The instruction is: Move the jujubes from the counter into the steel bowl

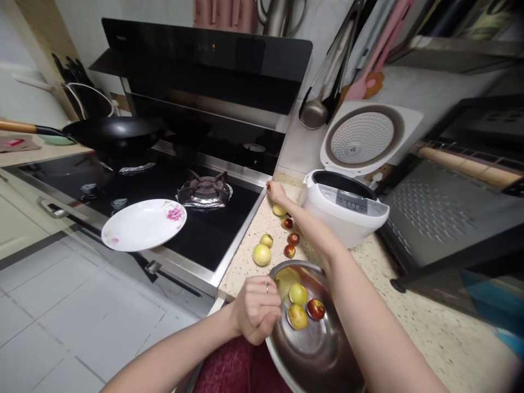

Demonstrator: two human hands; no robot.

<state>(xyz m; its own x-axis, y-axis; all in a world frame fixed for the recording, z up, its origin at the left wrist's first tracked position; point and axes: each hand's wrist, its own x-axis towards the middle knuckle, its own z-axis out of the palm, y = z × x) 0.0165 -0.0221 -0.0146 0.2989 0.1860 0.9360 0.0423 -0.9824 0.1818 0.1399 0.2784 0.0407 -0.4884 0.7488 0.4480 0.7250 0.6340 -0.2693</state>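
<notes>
My right hand [277, 192] reaches to the back of the counter strip, its fingers closed round a small red-brown jujube [269, 187]. Just below it lie a yellow-green jujube [279, 209] and a dark red one [287, 223]. My left hand [257, 308] is a closed fist at the left rim of a metal bowl [319, 355]; whatever is inside the fist is hidden. Three jujubes lie in the bowl: a green one [298, 294], a yellow-brown one [297, 317] and a red one [316, 309]. Two yellow-green jujubes [262, 255] and two reddish ones [293, 239] sit beyond the bowl.
An open white rice cooker [346, 210] stands right of my right forearm. Left of the counter is a gas hob [204, 188] with a black wok [117, 134]. A flowered white plate [143, 225] rests at its front edge. A dark oven [434, 196] is at right.
</notes>
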